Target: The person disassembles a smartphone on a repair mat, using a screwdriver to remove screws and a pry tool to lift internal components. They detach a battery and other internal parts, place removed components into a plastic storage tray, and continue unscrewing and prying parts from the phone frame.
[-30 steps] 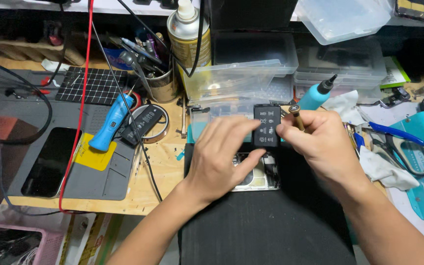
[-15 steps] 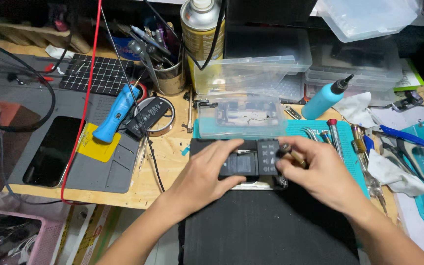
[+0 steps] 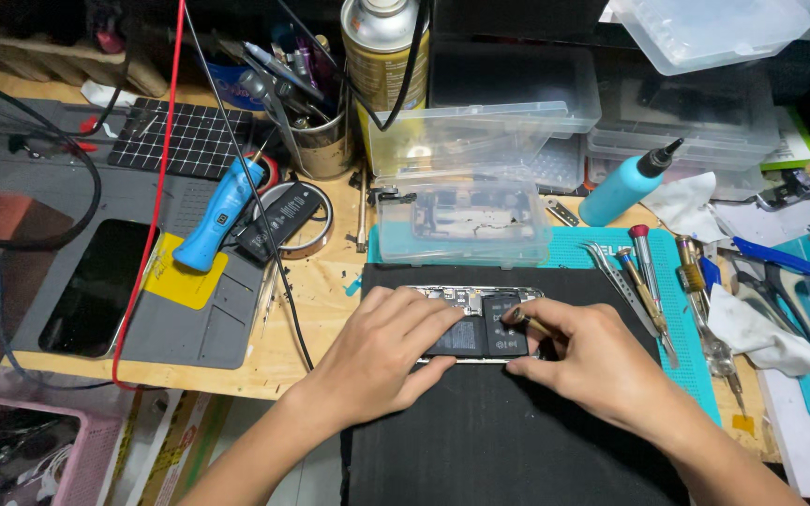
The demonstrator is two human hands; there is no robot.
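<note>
On black mat (image 3: 517, 440), both hands' fingers (image 3: 442, 323) press opened phone's (image 3: 475, 323) black battery (image 3: 485, 337).

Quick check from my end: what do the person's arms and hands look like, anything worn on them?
Both forearms are bare as far as the frame shows: no sleeves in view. The left hand and right hand wear no gloves, and no rings, watch or wrist strap show. Nails look short and plain.
</note>
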